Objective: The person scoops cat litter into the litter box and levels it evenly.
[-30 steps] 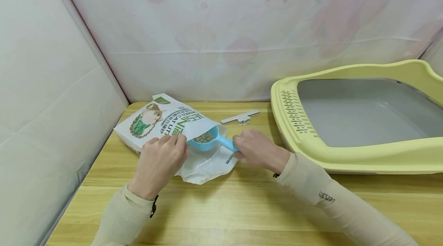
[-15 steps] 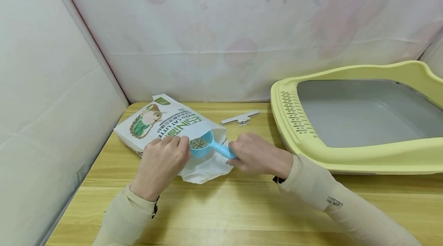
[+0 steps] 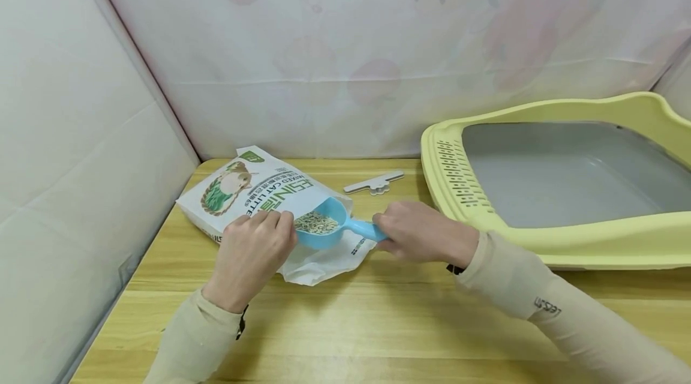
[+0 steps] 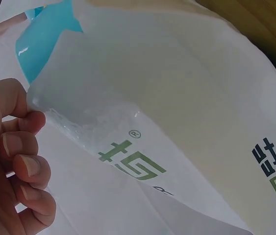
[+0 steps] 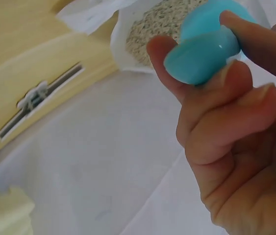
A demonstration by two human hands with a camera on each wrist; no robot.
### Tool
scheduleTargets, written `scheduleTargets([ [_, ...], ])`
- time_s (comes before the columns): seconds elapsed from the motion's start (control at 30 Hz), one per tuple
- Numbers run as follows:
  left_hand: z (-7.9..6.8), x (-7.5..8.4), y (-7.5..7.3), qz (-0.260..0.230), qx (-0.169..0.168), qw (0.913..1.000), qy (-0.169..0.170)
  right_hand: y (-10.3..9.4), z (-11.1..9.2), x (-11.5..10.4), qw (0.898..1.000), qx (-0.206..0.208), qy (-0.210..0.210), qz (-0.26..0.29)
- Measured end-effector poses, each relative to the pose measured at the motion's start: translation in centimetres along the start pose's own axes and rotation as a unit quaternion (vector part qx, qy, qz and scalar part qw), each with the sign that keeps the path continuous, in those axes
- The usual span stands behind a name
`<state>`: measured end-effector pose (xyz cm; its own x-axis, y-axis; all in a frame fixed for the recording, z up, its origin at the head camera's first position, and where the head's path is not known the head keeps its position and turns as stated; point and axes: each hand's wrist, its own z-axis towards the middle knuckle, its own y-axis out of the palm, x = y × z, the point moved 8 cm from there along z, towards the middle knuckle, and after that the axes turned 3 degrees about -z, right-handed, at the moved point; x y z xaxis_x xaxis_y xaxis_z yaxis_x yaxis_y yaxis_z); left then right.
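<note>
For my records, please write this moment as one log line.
left hand: pinches bag at opening; right hand: grips blue scoop; pellets: in scoop

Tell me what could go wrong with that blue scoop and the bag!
The blue scoop is open on top and holds loose litter, so if the right hand tips it, some might spill onto the table.

The litter bag lies down with its mouth open; if the left hand loses its edge, the top might flop onto the scoop.
</note>
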<state>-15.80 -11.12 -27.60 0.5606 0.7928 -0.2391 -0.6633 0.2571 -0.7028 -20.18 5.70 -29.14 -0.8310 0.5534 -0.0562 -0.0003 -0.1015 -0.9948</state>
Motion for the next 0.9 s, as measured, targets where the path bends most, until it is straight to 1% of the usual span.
scheduleTargets([
  [0.13, 0.2, 0.0, 0.0, -0.003, 0.003, 1.0000, 0.002, -0.6, -0.5, 0.7, 0.999, -0.013, 0.013, -0.027],
  [0.3, 0.1, 0.1, -0.2, -0.007, 0.010, 0.9999, 0.006, -0.9, -0.9, 1.3, 0.998, -0.019, 0.006, -0.058],
  [0.5, -0.2, 0.2, -0.5, -0.009, 0.014, 0.9998, 0.009, -0.4, -0.9, 2.2, 0.996, -0.017, -0.014, -0.092],
  [0.67, -0.2, 0.2, -0.5, -0.012, 0.017, 0.9997, 0.012, -0.1, -1.1, 3.0, 0.994, -0.020, -0.017, -0.106],
  [0.9, -0.2, 0.3, -0.3, -0.009, 0.000, 0.9999, 0.011, -1.6, -1.2, 4.0, 0.990, -0.021, -0.018, -0.135],
])
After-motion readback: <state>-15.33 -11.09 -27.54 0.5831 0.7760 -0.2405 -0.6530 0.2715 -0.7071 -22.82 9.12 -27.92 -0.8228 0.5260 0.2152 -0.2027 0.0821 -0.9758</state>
